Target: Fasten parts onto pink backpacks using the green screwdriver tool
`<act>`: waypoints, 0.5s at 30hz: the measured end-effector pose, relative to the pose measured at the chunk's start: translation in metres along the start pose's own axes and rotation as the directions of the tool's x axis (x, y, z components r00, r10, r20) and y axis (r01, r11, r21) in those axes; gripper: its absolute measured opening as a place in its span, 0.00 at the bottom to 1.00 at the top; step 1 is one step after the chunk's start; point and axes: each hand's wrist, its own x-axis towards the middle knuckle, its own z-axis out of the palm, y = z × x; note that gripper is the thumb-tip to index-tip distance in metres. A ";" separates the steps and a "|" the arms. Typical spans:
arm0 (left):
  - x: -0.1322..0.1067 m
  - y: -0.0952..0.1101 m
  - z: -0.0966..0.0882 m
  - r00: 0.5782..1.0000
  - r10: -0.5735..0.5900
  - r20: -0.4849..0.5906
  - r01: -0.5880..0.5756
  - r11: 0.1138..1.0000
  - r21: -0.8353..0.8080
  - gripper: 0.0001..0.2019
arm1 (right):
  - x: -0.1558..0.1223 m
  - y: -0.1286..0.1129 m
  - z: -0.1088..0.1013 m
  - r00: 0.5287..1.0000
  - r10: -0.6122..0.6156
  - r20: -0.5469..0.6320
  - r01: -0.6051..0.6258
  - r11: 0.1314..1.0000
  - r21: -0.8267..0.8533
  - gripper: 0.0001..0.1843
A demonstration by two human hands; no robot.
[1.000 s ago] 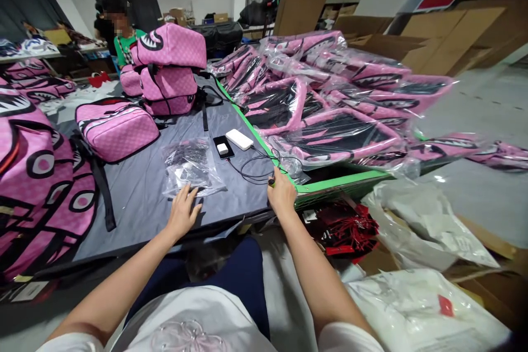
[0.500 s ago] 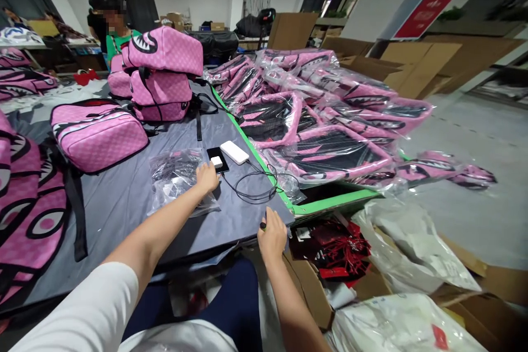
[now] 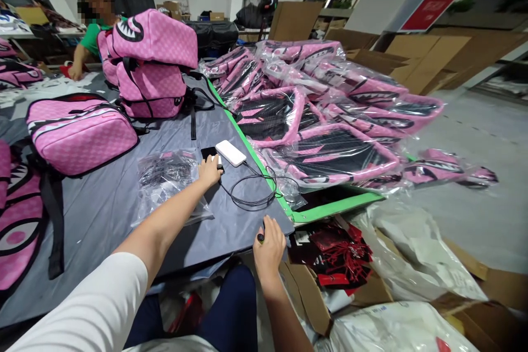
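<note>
At the gray surface, the left hand bends its fingers against a white block, grip unclear; the right hand clasps a black-ended handle.

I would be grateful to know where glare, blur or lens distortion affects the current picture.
Head view, centre right: bright glare streaks the clear plastic over the wrapped pink bags; head view, right edge: the cardboard looks soft and stretched, probably wide-angle distortion; head view, lower right: the corner is dark; head view, middle: the left hand and right hand look fairly clear.
</note>
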 end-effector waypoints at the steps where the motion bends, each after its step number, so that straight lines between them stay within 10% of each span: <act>1: 0.003 -0.002 -0.001 1.000 0.010 -0.006 -0.010 1.000 -0.005 0.28 | 0.000 0.000 0.000 1.000 0.005 0.001 -0.005 1.000 0.009 0.20; 15: 0.049 0.053 0.003 0.990 0.002 -0.141 -0.019 0.992 -0.124 0.27 | 0.002 -0.002 -0.001 0.998 0.044 0.037 -0.045 0.998 0.035 0.21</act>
